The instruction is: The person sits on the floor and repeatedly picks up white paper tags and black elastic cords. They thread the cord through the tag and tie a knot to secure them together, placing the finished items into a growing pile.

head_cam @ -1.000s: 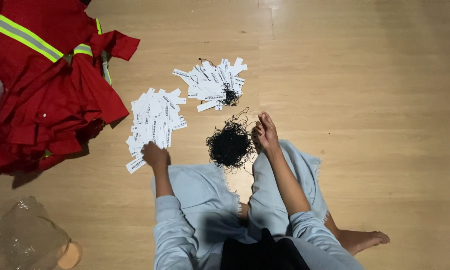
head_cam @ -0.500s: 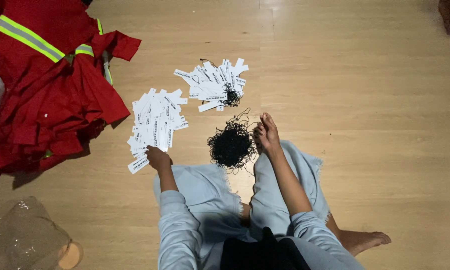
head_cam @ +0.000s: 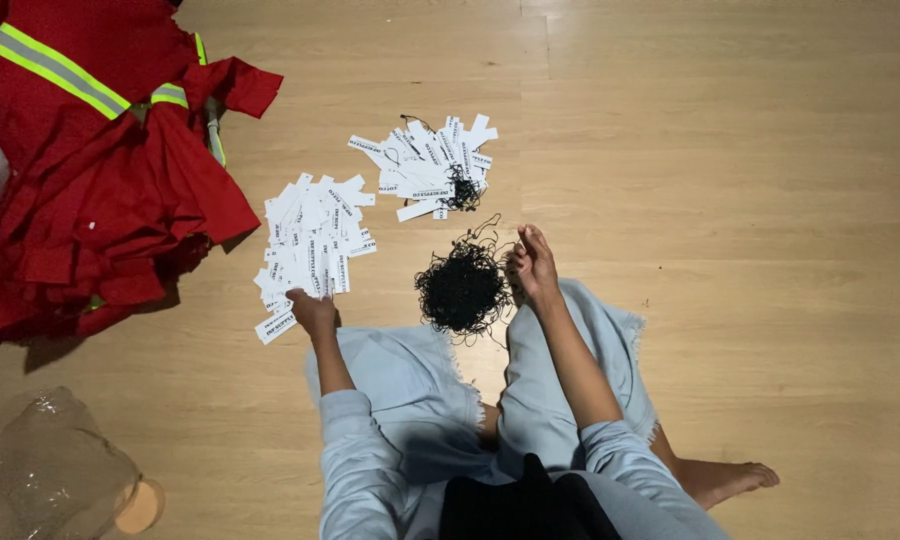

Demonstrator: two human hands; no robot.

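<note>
A person sits cross-legged on a wooden floor [head_cam: 750,200], seen from above, in pale blue clothes with one bare foot [head_cam: 730,480] showing at the lower right. The left hand [head_cam: 313,311] reaches out to the near edge of a heap of white tags [head_cam: 310,245] and rests on them, fingers curled down onto the paper; whether it has pinched one tag between the fingers cannot be told from this height. The right hand [head_cam: 533,264] is at the right side of a black tangle of strings [head_cam: 461,288], which lies on the floor just in front of the knees; its fingers are drawn together and touch the loose loops at the edge of the tangle, though a firm grip on any one string is too small to make out. The tangle sits between the two hands, apart from the heap of tags. Farther from the person, a second pile of tags [head_cam: 428,165] is spread on the floor, with black strings already on some of them. To the left lie red garments [head_cam: 90,190] with yellow and grey reflective bands. A crumpled clear plastic bag [head_cam: 55,480] lies at the lower left corner.
</note>
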